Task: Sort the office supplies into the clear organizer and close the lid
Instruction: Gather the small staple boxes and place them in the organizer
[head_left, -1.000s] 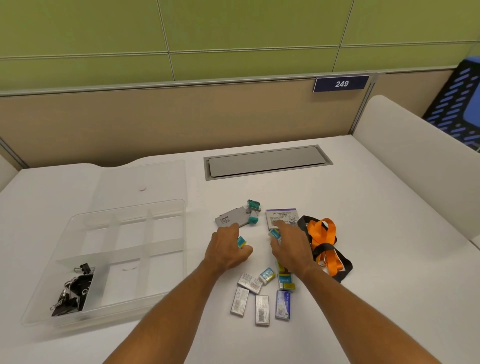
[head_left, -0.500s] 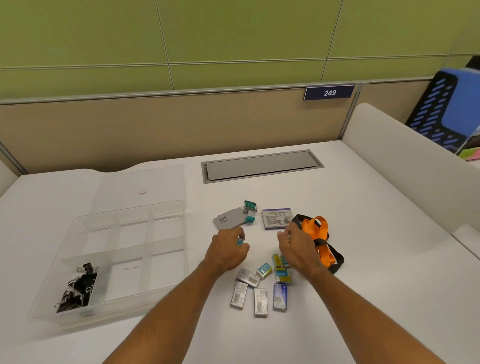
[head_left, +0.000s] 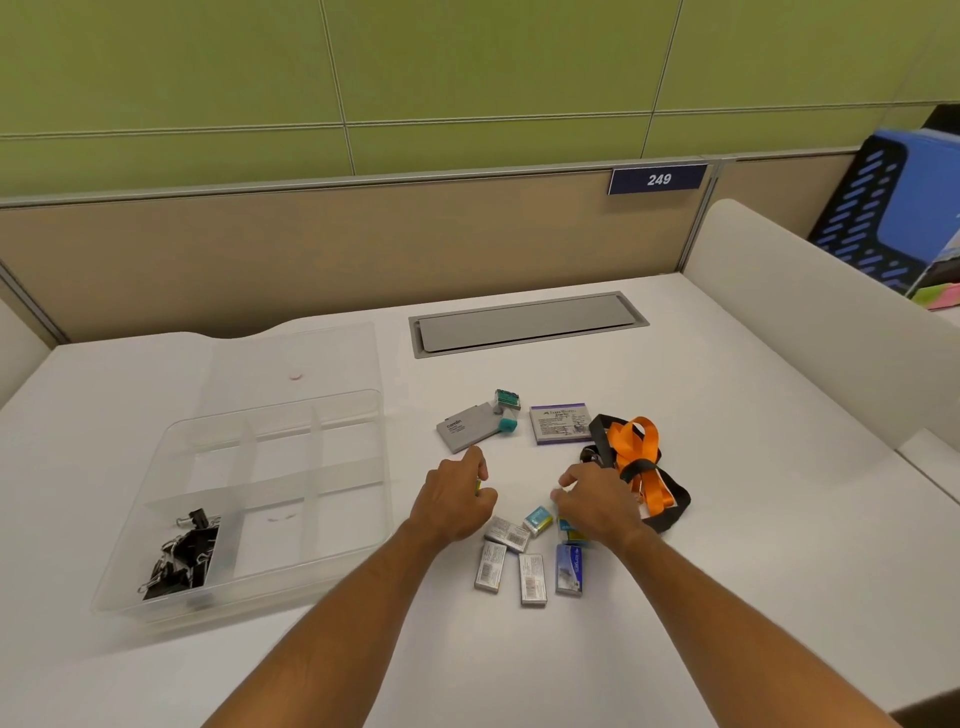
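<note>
Left hand (head_left: 454, 506) pinching small item, right hand (head_left: 597, 501) over staple boxes (head_left: 532, 579), clear organizer (head_left: 156, 605)

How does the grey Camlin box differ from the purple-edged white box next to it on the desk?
The grey Camlin box is plain grey with small white lettering; the purple-edged white box has a white label with dense print and a purple border. The grey box lies skewed, with teal pieces at its right end; the purple-edged box sits nearly square to the desk edge, beside the orange lanyard. Both lie flat, outside the organizer, and neither hand touches them.
</note>
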